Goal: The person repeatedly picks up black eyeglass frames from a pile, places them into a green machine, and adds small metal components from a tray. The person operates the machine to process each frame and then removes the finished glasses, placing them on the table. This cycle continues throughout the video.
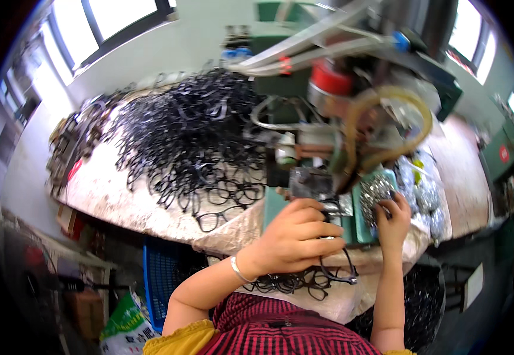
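My left hand (295, 238) is closed around a black eyeglass frame (349, 278) just in front of the machine. One rim of the frame hangs below my fingers; the rest is hidden by the hand. At the right, my right hand (394, 220) reaches into a green tray (360, 229) full of small silvery metal parts (374, 192). Its thumb and fingers are pinched together at the parts, and whatever lies between them is too small to make out. The machine's work area (313, 183) sits just beyond my left hand.
A large heap of black eyeglass frames (192, 124) covers the table's left side. More frames (286, 283) lie on the cloth before me. A yellowish hose (425, 118) loops from the machine. Clear plastic bags (427, 192) stand right of the tray; a blue basket (155, 284) is below left.
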The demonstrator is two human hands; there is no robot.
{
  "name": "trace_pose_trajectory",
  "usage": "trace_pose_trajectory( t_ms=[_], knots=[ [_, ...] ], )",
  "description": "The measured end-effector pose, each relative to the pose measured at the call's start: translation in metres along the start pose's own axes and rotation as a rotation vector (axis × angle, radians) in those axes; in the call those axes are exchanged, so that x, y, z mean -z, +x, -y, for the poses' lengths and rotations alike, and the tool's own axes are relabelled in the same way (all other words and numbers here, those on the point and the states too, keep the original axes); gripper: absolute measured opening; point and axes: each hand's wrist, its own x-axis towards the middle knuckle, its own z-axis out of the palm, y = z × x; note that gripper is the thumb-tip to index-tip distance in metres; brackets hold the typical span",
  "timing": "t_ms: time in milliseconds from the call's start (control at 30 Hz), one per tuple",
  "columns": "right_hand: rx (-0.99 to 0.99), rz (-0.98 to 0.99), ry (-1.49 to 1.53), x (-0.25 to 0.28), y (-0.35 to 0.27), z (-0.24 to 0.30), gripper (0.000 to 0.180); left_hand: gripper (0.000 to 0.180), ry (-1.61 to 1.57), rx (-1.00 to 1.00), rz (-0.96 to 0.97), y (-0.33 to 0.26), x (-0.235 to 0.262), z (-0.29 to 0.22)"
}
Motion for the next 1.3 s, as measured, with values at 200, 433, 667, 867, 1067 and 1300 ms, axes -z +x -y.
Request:
trace_pose_trajectory(
  t_ms=[200,433,667,867,1067,1300],
  knots=[
    [-0.049,-0.030,0.166,-0.004,0.006,-0.007,0.010,0.032,0.163,0.095,-0.147,-0.036,-0.007,-0.014],
    [-0.185,0.037,0.449,0.000,0.007,0.012,0.014,0.067,0.613,0.675,-0.753,-0.011,0.010,0.111],
    [-0.270,0.010,0.599,-0.003,0.000,0.020,0.014,0.080,0.599,0.727,-0.559,-0.061,0.004,0.087],
    [-0.207,0.021,0.498,0.008,-0.003,0.027,0.014,0.018,0.845,0.589,-0.260,-0.078,0.081,0.069],
    [-0.280,-0.011,0.565,0.000,-0.004,0.037,0.015,0.018,0.911,0.499,0.592,-0.119,0.048,0.106],
    [-0.169,0.161,0.807,0.042,0.008,0.084,0.017,0.020,0.650,0.577,0.373,-0.104,0.091,0.104]
  ],
)
